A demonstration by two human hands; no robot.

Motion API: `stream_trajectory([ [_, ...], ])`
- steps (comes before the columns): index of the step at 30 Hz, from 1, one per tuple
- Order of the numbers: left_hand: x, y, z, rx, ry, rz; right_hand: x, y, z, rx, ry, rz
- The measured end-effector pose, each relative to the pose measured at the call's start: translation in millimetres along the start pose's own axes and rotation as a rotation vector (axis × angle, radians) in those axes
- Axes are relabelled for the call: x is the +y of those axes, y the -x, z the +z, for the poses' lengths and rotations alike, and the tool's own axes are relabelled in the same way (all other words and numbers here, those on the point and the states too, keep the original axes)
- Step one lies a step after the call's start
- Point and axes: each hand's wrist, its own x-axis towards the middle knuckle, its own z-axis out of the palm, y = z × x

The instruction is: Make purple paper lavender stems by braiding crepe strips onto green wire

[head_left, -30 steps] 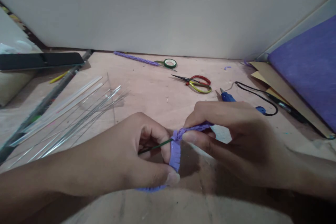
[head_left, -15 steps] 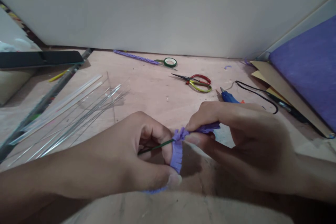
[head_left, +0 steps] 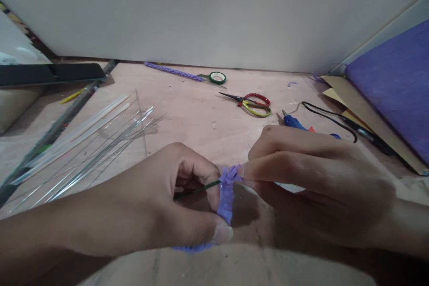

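My left hand (head_left: pixel 157 205) is pinched shut on a thin dark green wire stem (head_left: pixel 197 189) and on the fringed purple paper strip (head_left: pixel 225 196) that hangs from its tip, low in the middle of the frame, the thumb pressing the fringe down. My right hand (head_left: pixel 311 183) has closed in since a moment ago: its fingertips (head_left: pixel 246 172) now press straight onto the ruffled top of the strip at the wire's end, and the loose purple tail that showed under those fingers is mostly hidden, so I judge another turn of the fringe has been wound tight onto the stem. Farther back on the pale wooden tabletop (head_left: pixel 187 116) lie the red-and-yellow-handled scissors (head_left: pixel 251 103), a roll of green tape (head_left: pixel 217 77), a blue glue gun (head_left: pixel 295 122) with a black cord (head_left: pixel 326 116), and, at left, a fan of clear sticks and thin metal wires (head_left: pixel 97 143).
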Motion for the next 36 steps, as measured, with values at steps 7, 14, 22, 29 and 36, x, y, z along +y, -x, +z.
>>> stream_trajectory([
  [7, -7, -2, 1.4, -0.027, 0.029, 0.01, 1, 1, 0, -0.036, -0.15, -0.015],
  [14, -1, 2, 2.6, -0.02, 0.007, -0.038, -1, 0, 2, -0.016, -0.197, 0.059],
  [22, -8, -2, 2.4, 0.025, 0.05, 0.004, 4, -1, 5, -0.032, -0.18, 0.103],
  [29, -15, -11, -9.3, 0.058, 0.082, 0.049, 28, 1, 15, 0.011, -0.189, 0.021],
  [36, -21, -11, -4.5, 0.037, 0.179, 0.04, 34, -1, 12, -0.002, -0.211, -0.059],
])
